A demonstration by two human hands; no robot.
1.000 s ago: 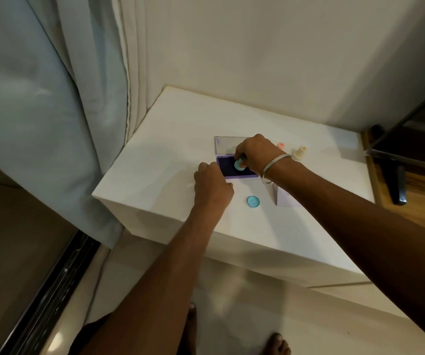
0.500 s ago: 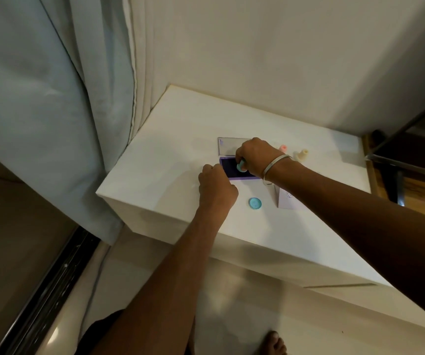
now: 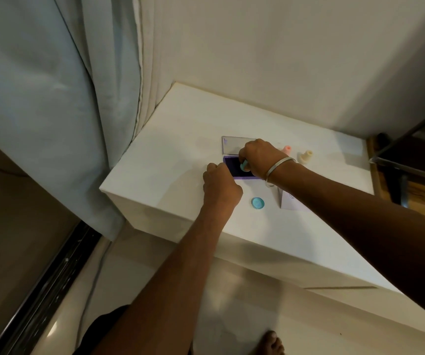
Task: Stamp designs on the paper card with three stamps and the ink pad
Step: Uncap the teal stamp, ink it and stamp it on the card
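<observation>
A pale curtain [image 3: 39,111] fills the upper left of the frame, hanging beside a white table [image 3: 180,149] that runs from the centre towards the lower right. Both forearms reach in from the bottom edge and meet just above the middle of the frame. The right hand [image 3: 259,156], with a metal bangle [image 3: 274,172] on its wrist, has its fingers curled tight round a teal stamp [image 3: 244,165] and holds it down onto the dark face of the ink pad [image 3: 234,167], whose purple tray lies open in the middle of the frame. The left hand [image 3: 220,184] sits at the pad's near left corner with fingers curled in; it hides that corner, and I cannot tell whether they grip the tray or only rest against it. The pad's clear lid [image 3: 230,144] lies flat just above it, partly covered by the right hand. Right of centre, the right forearm crosses the paper card [image 3: 289,201], leaving only its left part visible. A round teal cap [image 3: 258,203] lies between the left wrist and the card. Further up right stand a pink stamp [image 3: 286,149] and a cream stamp [image 3: 306,156], close together.
</observation>
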